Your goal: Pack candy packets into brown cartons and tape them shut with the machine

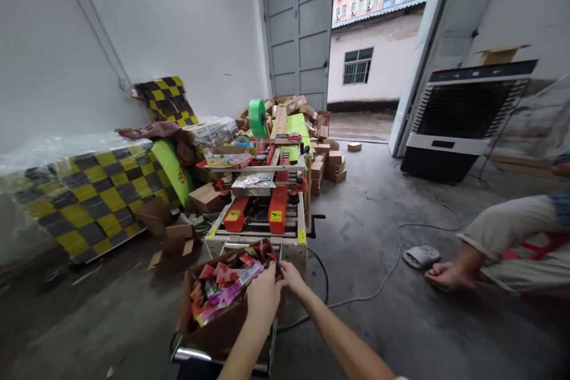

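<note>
Right in front of me stands an open cardboard box (218, 335) on a roller stand. It is filled with small shiny snack packets (222, 276), mostly red, pink and purple. A longer purple packet (236, 286) lies slanted on top. My left hand (262, 294) reaches over the box's right side, its fingers curled in; what they grip is hidden. Close beside it, my right hand (291, 279) has its fingers closed at the box's right edge. The two hands nearly touch.
A carton-sealing machine (276, 214) with orange belts and a green tape roll (257, 117) stands ahead. Small cartons (329, 160) pile behind it. Opened cardboard (173, 237) lies left. A seated person's foot (454, 276), a cable (387, 276) and an air cooler (454, 124) are right.
</note>
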A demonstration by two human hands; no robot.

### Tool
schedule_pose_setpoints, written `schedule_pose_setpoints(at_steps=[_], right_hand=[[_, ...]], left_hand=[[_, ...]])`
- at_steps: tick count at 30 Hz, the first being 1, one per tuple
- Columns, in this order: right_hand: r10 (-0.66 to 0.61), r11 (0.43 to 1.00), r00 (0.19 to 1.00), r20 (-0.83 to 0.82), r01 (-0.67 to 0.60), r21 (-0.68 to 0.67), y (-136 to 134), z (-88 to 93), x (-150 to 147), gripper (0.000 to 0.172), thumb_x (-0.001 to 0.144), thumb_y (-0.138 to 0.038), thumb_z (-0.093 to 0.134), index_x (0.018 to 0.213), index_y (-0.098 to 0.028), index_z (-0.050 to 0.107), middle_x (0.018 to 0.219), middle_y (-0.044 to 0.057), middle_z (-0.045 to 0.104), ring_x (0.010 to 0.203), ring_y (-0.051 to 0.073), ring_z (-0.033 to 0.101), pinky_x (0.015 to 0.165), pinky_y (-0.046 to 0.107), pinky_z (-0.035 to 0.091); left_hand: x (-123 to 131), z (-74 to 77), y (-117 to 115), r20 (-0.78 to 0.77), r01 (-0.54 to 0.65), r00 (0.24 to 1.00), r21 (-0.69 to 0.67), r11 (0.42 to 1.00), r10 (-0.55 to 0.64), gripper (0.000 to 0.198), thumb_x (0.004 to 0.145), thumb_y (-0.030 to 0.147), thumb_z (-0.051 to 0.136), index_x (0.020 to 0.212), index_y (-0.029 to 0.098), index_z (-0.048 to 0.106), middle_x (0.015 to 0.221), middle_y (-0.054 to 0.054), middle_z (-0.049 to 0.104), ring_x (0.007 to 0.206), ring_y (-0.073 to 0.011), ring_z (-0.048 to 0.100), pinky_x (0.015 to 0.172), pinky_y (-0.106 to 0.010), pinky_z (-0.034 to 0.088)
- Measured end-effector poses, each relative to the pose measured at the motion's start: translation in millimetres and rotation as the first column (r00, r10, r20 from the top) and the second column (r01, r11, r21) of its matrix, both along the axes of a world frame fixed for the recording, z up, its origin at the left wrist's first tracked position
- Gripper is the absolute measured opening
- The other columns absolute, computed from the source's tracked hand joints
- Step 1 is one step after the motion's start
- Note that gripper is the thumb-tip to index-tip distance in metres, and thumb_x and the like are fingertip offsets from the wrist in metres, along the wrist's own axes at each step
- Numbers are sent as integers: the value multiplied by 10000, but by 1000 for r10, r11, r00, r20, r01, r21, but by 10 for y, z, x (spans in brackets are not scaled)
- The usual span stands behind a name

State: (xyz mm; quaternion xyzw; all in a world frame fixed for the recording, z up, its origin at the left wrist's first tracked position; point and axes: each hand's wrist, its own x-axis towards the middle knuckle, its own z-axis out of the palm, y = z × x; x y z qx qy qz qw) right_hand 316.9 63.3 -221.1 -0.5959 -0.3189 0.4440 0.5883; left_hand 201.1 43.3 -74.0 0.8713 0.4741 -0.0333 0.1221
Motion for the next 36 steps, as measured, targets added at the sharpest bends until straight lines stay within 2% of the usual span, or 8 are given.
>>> schedule_pose_setpoints(at_steps=[3, 5, 8, 11, 15, 24, 32, 36], right_hand=[[-33, 999, 999, 12, 33, 26, -96, 76, 152, 409, 723, -525, 690, 949, -186, 720, 908, 72, 709, 907, 267, 651, 842, 399, 546], [-7, 998, 1000, -6, 7, 65, -191, 152, 186, 514, 746, -576, 687, 1074, -182, 718, 911, 67, 706, 829, 234, 645, 735, 357, 546], [50, 986, 999, 13, -51, 161, -298, 302, 197, 609, 770, -633, 696, 1175, -179, 718, 947, 77, 714, 837, 224, 646, 714, 337, 544], [52, 970, 987, 152, -86, 229, -297, 427, 213, 628, 787, -618, 697, 1230, -174, 724, 1051, 97, 725, 905, 231, 650, 821, 379, 548], [28, 973, 946, 322, -100, 210, -220, 488, 245, 621, 766, -562, 710, 1227, -146, 737, 1107, 117, 730, 918, 237, 654, 894, 419, 533], [73, 980, 923, 377, -136, 145, -412, 604, 331, 639, 797, -609, 676, 1239, -149, 713, 1211, 113, 722, 1066, 249, 661, 1011, 420, 511], [61, 994, 972, 227, -81, 79, -479, 606, 235, 670, 777, -642, 672, 1235, -154, 705, 1147, 109, 731, 972, 245, 683, 784, 346, 589], [96, 990, 972, 214, -116, 81, -515, 658, 270, 693, 780, -665, 688, 1252, -158, 702, 1137, 102, 742, 971, 250, 699, 808, 372, 601]], left_hand=[[-44, -152, -74, 132, 53, 989, 72, 996, -62, 457, 956, 214, 562, 1413, 189, 567, 1328, -163, 652, 1162, -279, 677, 978, -358, 513], [-291, -230, -105, 295, 69, 944, 261, 963, -147, 411, 970, 239, 529, 1374, 196, 587, 1309, -169, 628, 1207, -286, 637, 1032, -389, 495], [-900, -280, -77, 473, -213, 875, 574, 790, -107, 497, 950, 412, 576, 1400, 208, 526, 1301, -208, 571, 1272, -387, 549, 1080, -561, 445], [-1488, -305, 76, 576, -481, 816, 631, 609, 49, 731, 889, 530, 633, 1497, 216, 375, 1382, -231, 497, 1310, -464, 483, 1049, -670, 426], [-1741, -380, 287, 566, -323, 821, 569, 757, -75, 598, 918, 501, 566, 1427, 215, 437, 1303, -183, 590, 1213, -370, 583, 1034, -517, 480], [-1079, 16, 335, 318, -95, 948, 351, 932, -22, 402, 1015, 370, 431, 960, 171, 776, 931, -135, 757, 965, -266, 672, 952, -416, 410], [-1068, 37, 482, 272, -72, 962, 322, 944, -19, 335, 882, 321, 611, 582, 177, 654, 870, -97, 634, 788, -224, 619, 774, -358, 464], [-1431, 76, 415, 519, -243, 854, 454, 857, -33, 229, 856, 409, 682, 813, 187, 645, 1050, -110, 614, 1072, -279, 602, 975, -412, 478]])
